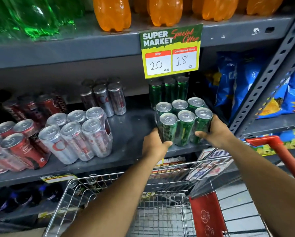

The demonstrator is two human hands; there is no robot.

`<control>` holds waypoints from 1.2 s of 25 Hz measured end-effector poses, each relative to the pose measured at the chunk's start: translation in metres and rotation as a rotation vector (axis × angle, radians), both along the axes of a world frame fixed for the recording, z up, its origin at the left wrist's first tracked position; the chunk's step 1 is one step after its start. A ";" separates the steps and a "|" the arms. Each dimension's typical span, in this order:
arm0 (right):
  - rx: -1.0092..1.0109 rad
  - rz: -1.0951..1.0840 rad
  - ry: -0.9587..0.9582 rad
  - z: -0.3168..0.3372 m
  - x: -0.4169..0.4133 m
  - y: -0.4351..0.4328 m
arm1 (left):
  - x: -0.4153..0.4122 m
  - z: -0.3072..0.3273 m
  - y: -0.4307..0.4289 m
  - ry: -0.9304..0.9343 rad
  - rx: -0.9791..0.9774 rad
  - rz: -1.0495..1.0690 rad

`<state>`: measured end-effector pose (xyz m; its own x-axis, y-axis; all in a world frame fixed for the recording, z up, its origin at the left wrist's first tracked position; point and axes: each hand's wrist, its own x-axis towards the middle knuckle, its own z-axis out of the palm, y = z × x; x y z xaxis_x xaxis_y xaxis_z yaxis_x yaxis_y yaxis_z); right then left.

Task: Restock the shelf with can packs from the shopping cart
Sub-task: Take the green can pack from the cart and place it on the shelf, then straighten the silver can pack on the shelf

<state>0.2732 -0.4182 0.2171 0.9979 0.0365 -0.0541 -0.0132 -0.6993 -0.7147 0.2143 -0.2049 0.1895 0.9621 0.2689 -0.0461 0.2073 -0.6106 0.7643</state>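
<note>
A shrink-wrapped pack of green cans stands upright on the grey shelf, close to its front edge. My left hand grips the pack's lower left corner. My right hand holds its right side. Behind it another green can pack stands at the back of the shelf. To the left sit a silver can pack and a red can pack. The wire shopping cart is below my arms; no can pack shows in its visible part.
A special-offer price sign hangs from the upper shelf, above the green cans. Orange bottles and green bottles stand on that upper shelf. Blue snack bags fill the bay at the right, past a perforated steel upright. The cart's red handle is at the right.
</note>
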 end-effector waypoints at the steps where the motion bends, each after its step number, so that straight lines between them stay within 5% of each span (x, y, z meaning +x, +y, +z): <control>1: 0.002 0.005 0.005 0.000 0.001 -0.001 | 0.000 -0.001 -0.001 -0.002 0.000 0.003; 15: -0.007 -0.012 0.037 -0.008 0.008 -0.002 | 0.001 -0.001 -0.006 0.052 0.045 -0.010; 19: 0.072 -0.053 0.061 0.001 -0.006 0.003 | -0.010 0.025 0.027 0.097 0.219 -0.153; 24: -0.069 0.097 -0.623 0.057 -0.025 0.047 | -0.062 0.078 0.120 -0.337 0.413 -0.129; 26: -0.126 0.276 -0.731 0.074 -0.035 0.093 | -0.080 0.096 0.167 -0.410 0.519 -0.056; 30: -0.085 0.550 -0.402 0.056 -0.070 0.198 | -0.106 0.098 0.242 -0.160 0.456 0.145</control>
<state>0.2027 -0.2201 0.2727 0.7786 0.5558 0.2915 0.6147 -0.5819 -0.5324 0.1080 0.0366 0.2874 0.8988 0.3585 0.2522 0.2165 -0.8634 0.4558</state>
